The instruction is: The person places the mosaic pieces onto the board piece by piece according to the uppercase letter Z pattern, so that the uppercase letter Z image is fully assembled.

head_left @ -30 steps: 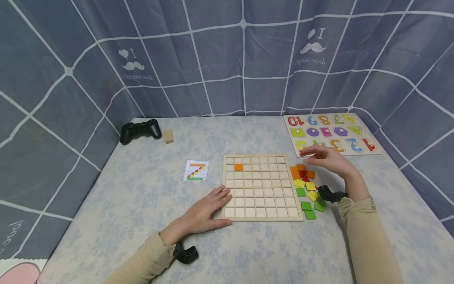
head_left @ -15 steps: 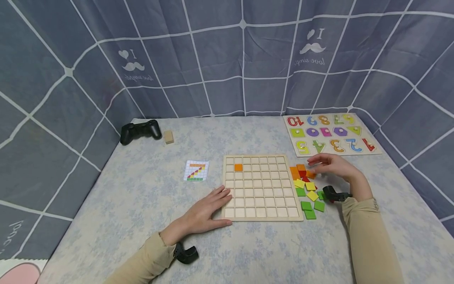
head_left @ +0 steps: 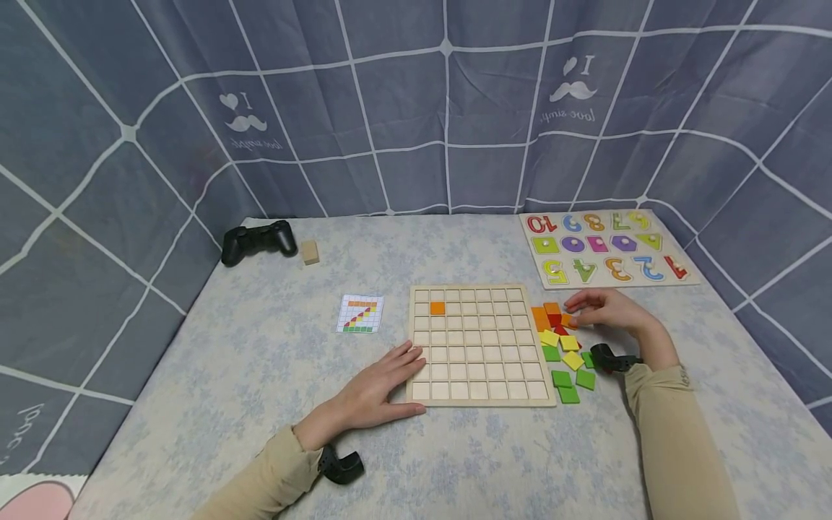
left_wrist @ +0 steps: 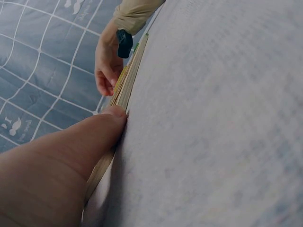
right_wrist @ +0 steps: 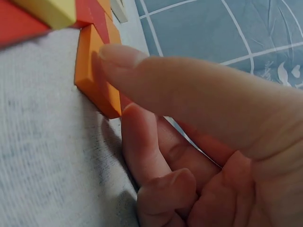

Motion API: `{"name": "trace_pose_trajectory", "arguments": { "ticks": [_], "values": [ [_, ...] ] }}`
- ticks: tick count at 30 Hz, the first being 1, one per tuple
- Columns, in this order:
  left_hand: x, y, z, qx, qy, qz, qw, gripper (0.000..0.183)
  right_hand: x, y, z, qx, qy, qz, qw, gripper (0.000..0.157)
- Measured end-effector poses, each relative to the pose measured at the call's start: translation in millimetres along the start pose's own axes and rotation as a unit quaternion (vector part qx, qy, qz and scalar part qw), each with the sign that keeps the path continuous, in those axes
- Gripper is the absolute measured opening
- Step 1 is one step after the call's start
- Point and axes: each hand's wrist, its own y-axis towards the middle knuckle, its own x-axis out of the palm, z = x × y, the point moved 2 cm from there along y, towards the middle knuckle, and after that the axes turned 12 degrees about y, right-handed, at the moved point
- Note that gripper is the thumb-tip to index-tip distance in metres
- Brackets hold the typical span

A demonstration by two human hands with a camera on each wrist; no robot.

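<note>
My left hand [head_left: 370, 390] lies with straight fingers on the left edge of a wooden grid board [head_left: 477, 347]; in the left wrist view its thumb [left_wrist: 102, 125] presses against the board's side. One orange tile [head_left: 438, 308] sits in a cell of the board's second row. Right of the board, my right hand [head_left: 607, 310] pinches another orange square tile [right_wrist: 86, 61] at the edge of a loose pile. Its thumb lies over the tile, and its other fingers are curled beside it. The pile holds several orange, red, yellow [head_left: 573, 360] and green [head_left: 562, 378] tiles.
A pattern card [head_left: 360, 314] with a coloured Z shape lies left of the board. Farther back are a black game controller [head_left: 258, 242] and a small wooden block [head_left: 310, 252]. A number puzzle board [head_left: 598, 249] lies at the back right, just beyond my right hand.
My right hand has moved right and down from over the number puzzle's edge to the outer orange tile, which has shifted slightly. My left hand has stayed in place.
</note>
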Motion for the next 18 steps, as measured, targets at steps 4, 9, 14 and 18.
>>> {"name": "trace_pose_trajectory", "arguments": {
  "ticks": [4,9,14,18],
  "values": [
    [-0.2,0.1,-0.1,0.001,-0.001,0.000,1.0000,0.076,1.0,2.3,1.0,0.003,-0.016,0.010,1.000,0.045],
    [-0.3,0.0,-0.3,0.001,0.001,0.002,1.0000,0.076,1.8,3.9,-0.3,0.010,-0.027,0.013,1.000,0.044],
    [-0.1,0.3,-0.3,0.002,0.001,0.003,1.0000,0.075,3.3,3.1,-3.2,0.012,-0.026,0.008,1.000,0.041],
    [0.1,0.6,-0.4,0.003,0.001,0.004,1.0000,0.075,4.4,2.6,-5.3,0.015,-0.026,0.008,1.000,0.039]
  ]
}}
